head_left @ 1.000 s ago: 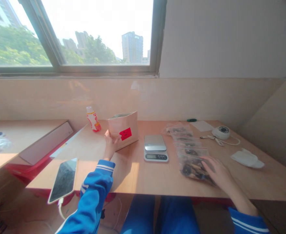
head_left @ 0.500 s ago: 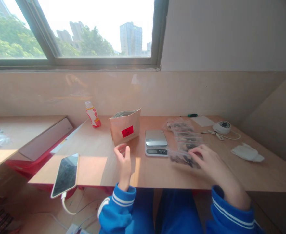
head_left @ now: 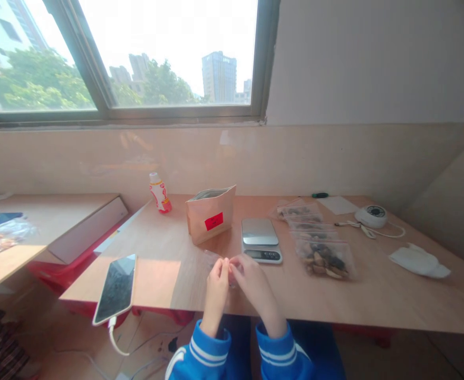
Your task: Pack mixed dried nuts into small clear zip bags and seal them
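Observation:
A clear plastic zip bag [head_left: 211, 258] is pinched between my hands over the table, just in front of the paper bag. My left hand [head_left: 216, 287] and my right hand [head_left: 255, 287] meet at the fingertips, both closed on its upper part; most of the bag and what it holds are hidden behind them. The brown stand-up paper bag [head_left: 211, 219] has a red label and an open top. Beside it lies a kitchen scale [head_left: 260, 235] with a bare metal plate. To the right, a row of zip bags [head_left: 325, 258] contains brown and dark stone-like pieces.
A drink bottle [head_left: 160, 194] stands at the back left. A phone [head_left: 115, 289] with a white cable overhangs the front left edge. On the right are a round white device [head_left: 371, 215] with its cable, a white cloth or tissue [head_left: 419, 260], paper [head_left: 338, 205] and a green-handled tool [head_left: 320, 195].
My right hand has moved left from the row of zip bags, bringing one bag to my left hand. Both hands now hold it together. The view has shifted slightly.

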Demonstrator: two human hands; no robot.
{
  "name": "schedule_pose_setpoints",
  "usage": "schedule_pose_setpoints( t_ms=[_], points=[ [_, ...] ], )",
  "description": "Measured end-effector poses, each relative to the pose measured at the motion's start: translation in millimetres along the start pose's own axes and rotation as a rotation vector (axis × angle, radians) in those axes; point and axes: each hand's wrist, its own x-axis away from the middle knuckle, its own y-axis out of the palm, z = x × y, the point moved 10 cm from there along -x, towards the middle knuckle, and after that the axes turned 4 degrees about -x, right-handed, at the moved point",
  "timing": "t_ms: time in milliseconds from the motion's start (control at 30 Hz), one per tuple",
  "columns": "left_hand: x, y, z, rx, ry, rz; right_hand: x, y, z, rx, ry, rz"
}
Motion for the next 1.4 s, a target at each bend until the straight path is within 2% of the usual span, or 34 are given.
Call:
schedule_pose_setpoints(
  t_ms=[200,367,567,733,1100,1300,1400],
  points=[
    [1.3,7.6,-13.0,-0.004,-0.06,-0.137,7.1,0.4,16.7,-0.079,0.065,-0.067],
    [3.8,-1.1,-22.2,0.018,-0.123,-0.094,6.2,5.2,22.5,-0.056,0.025,-0.066],
    [8.0,1.4,-33.7,-0.054,-0.25,-0.147,3.3,4.6,36.6,-0.072,0.088,-0.027],
    [8.2,3.2,-26.0,-0.014,-0.185,-0.144,2.6,1.2,28.2,-0.085,0.058,-0.011],
    [6.4,3.6,-25.3,-0.025,-0.125,-0.178,5.2,2.1,24.6,-0.205,0.056,-0.081],
    [9.3,10.3,-12.5,-0.009,-0.064,-0.27,7.1,-3.7,18.5,-0.272,0.042,-0.143],
    [11.9,10.8,-2.6,-0.006,-0.035,-0.293,7.4,-9.1,16.5,-0.288,0.059,-0.125]
  ],
)
